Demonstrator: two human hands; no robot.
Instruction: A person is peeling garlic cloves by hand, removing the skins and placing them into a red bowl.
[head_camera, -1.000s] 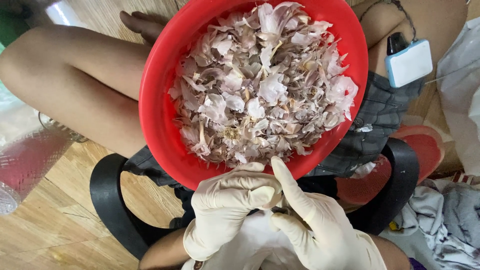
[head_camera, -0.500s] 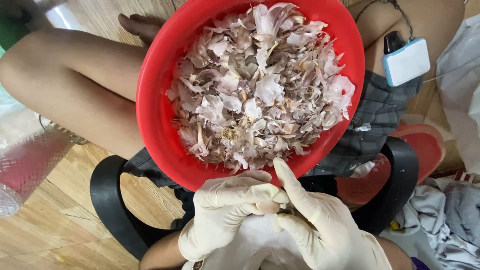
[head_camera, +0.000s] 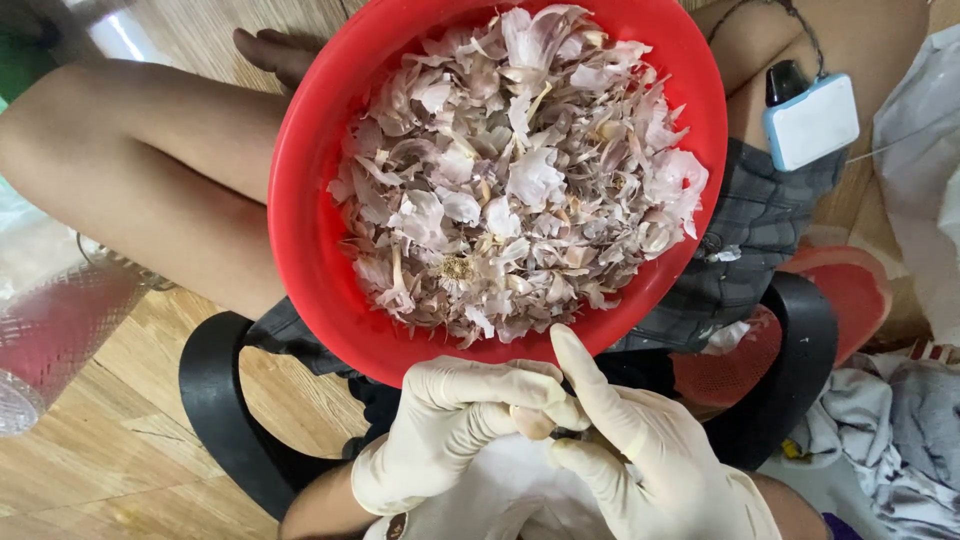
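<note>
Both gloved hands, left hand (head_camera: 455, 425) and right hand (head_camera: 640, 450), pinch one garlic clove (head_camera: 532, 422) near the red bowl (head_camera: 300, 200); small, firm, likely slippery, so best gripped by its ends.

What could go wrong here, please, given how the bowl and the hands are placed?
The red bowl of garlic skins rests on the person's lap and could tip. Loose skins may drift over its near rim. The left hand and right hand pinch a small clove in smooth gloves, so it might slip.
</note>
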